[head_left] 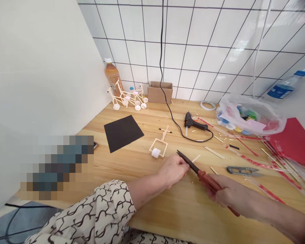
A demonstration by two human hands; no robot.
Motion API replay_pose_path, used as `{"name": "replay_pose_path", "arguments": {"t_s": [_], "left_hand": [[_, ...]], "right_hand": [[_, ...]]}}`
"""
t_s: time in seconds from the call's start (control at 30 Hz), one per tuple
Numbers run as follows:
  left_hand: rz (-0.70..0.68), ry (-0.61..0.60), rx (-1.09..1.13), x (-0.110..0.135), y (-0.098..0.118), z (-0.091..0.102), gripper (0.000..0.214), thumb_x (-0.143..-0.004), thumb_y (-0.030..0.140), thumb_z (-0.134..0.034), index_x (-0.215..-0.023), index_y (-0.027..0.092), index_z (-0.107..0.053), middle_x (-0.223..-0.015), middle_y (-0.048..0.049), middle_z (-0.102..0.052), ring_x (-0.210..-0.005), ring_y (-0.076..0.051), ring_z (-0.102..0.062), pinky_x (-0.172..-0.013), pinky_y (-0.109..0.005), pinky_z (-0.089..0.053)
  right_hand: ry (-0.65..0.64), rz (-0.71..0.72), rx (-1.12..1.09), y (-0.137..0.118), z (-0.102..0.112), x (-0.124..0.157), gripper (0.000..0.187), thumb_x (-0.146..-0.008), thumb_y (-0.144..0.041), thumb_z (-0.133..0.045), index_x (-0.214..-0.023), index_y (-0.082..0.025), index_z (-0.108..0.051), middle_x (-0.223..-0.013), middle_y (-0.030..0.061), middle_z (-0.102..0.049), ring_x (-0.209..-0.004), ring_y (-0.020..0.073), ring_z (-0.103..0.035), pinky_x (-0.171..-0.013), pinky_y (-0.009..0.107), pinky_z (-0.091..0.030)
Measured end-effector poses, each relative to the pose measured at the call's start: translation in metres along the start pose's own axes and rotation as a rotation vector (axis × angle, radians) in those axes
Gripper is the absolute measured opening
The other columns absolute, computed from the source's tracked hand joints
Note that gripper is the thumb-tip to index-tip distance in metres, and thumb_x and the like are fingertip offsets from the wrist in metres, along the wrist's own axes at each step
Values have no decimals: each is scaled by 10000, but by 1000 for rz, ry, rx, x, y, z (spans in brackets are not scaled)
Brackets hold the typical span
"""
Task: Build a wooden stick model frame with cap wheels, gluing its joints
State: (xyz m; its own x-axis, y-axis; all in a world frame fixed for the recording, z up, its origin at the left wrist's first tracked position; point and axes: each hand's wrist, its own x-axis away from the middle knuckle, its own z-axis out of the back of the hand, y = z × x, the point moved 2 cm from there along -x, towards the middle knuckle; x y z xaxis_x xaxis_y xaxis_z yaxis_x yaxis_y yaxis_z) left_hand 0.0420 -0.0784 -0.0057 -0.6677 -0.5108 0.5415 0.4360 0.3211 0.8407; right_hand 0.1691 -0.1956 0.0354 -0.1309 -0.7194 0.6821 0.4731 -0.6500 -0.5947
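My right hand (pixel 225 191) is wrapped round the red handles of a pair of scissors (pixel 189 161), whose dark blades point up and left. The closed fingers of my left hand (pixel 174 169) pinch a thin wooden stick (pixel 196 158). Its pale end shows just past the blades, while the part inside my fingers is hidden. The blades lie across the stick, right beside my left fingertips. Beyond my left hand, a small stick frame (pixel 165 139) with a white bottle cap on it rests on the table.
Black card (pixel 123 132) lies left of centre. Finished stick models with cap wheels (pixel 127 98) stand by a tea bottle (pixel 112 73). A glue gun (pixel 194 122) trails its cable. Thread snips (pixel 244 170), loose sticks and a bag of caps (pixel 271 127) fill the right side.
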Motion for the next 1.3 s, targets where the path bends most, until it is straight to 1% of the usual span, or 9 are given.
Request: {"name": "replay_pose_path", "arguments": {"t_s": [0.17, 0.27, 0.53, 0.73, 0.9, 1.07, 1.13, 1.23, 1.3], "left_hand": [[-36, 24, -40, 3, 4, 1, 202, -728, 134, -497, -533, 167, -452, -394, 74, -377, -334, -49, -273, -368, -184, -187], [-56, 39, -70, 4, 5, 1, 219, -730, 129, -497, -520, 166, -449, -395, 73, -365, -357, -57, -293, -388, -184, -208], [-99, 34, -157, 4, 5, 1, 267, -740, 137, -502, -489, 176, -418, -415, 64, -351, -386, -69, -289, -394, -204, -195], [-133, 40, -198, 1, 4, 2, 252, -719, 114, -502, -490, 176, -416, -436, 63, -343, -411, -76, -305, -412, -211, -199], [-153, 40, -216, 3, 6, 2, 300, -719, 100, -494, -458, 179, -370, -427, 59, -328, -422, -80, -313, -424, -215, -193], [-143, 33, -190, 3, 5, 3, 250, -743, 145, -526, -509, 168, -444, -450, 51, -404, -439, -84, -358, -430, -207, -235], [-130, 9, -165, 4, 2, 3, 230, -766, 180, -522, -544, 166, -462, -456, 51, -428, -411, -77, -356, -409, -202, -235], [-98, -43, -98, 5, -1, 2, 175, -811, 212, -467, -641, 172, -464, -494, 54, -480, -364, -67, -367, -379, -186, -260], [-87, -75, -53, 8, 0, 2, 146, -825, 227, -453, -690, 172, -465, -532, 48, -514, -372, -66, -401, -384, -181, -305]], "right_hand": [[-54, -63, -15, -5, 2, 2, 183, -526, -131, -428, -690, -209, -409, -651, -40, -423, -564, 112, -394, -456, 233, -271], [-10, -97, 4, -9, -1, 3, 174, -528, -127, -422, -676, -211, -385, -628, -40, -414, -548, 114, -401, -449, 231, -284], [49, -6, 56, -15, -7, 2, 172, -507, -100, -402, -630, -210, -355, -602, -35, -410, -551, 116, -416, -458, 231, -278], [40, -127, 39, -15, -7, 0, 191, -481, -108, -416, -635, -212, -373, -542, -50, -391, -460, 101, -382, -402, 222, -233], [77, -51, -43, -9, -10, -2, 185, -456, -105, -404, -608, -204, -371, -555, -49, -369, -493, 94, -376, -419, 209, -258], [-44, -54, -212, -3, -12, -5, 225, -433, -141, -397, -649, -204, -403, -546, -59, -385, -471, 94, -396, -417, 215, -314], [-57, -24, -229, -3, -11, -5, 226, -452, -148, -404, -671, -200, -419, -560, -61, -395, -475, 91, -402, -429, 215, -331], [8, 28, -170, -3, -7, -1, 151, -515, -159, -425, -659, -201, -413, -580, -58, -394, -498, 93, -399, -446, 218, -330], [100, 65, -90, -2, -3, 4, 103, -575, -173, -442, -674, -202, -438, -609, -45, -434, -539, 110, -438, -476, 228, -352]]}}
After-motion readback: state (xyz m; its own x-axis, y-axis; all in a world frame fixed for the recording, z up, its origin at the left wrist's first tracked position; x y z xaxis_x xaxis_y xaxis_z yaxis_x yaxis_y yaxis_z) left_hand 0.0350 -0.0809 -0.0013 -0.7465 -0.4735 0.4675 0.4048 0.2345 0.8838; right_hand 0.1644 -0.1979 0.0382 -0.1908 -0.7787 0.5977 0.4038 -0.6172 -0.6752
